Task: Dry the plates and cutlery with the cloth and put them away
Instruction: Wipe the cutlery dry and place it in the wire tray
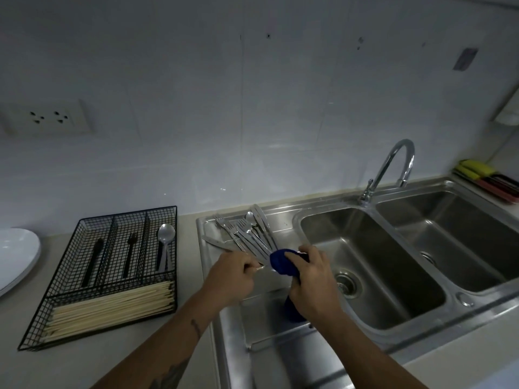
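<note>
My left hand (231,276) is closed around the thin metal handle of one piece of cutlery above the sink's draining board. My right hand (311,282) grips a dark blue cloth (282,265) bunched around that piece's other end, which is hidden. Behind the hands, a pile of steel forks, knives and a spoon (247,234) lies on the draining board (261,313). To the left stands a black wire cutlery tray (84,279) holding a spoon (165,237), two dark-handled pieces and several pale chopsticks (112,307). White plates (16,254) sit at the far left edge.
A double steel sink (373,265) with a curved tap (393,169) fills the right side. A small tray with yellow and red items (488,178) sits at the back right. A wall socket (47,116) is mounted on the tiled wall at the left.
</note>
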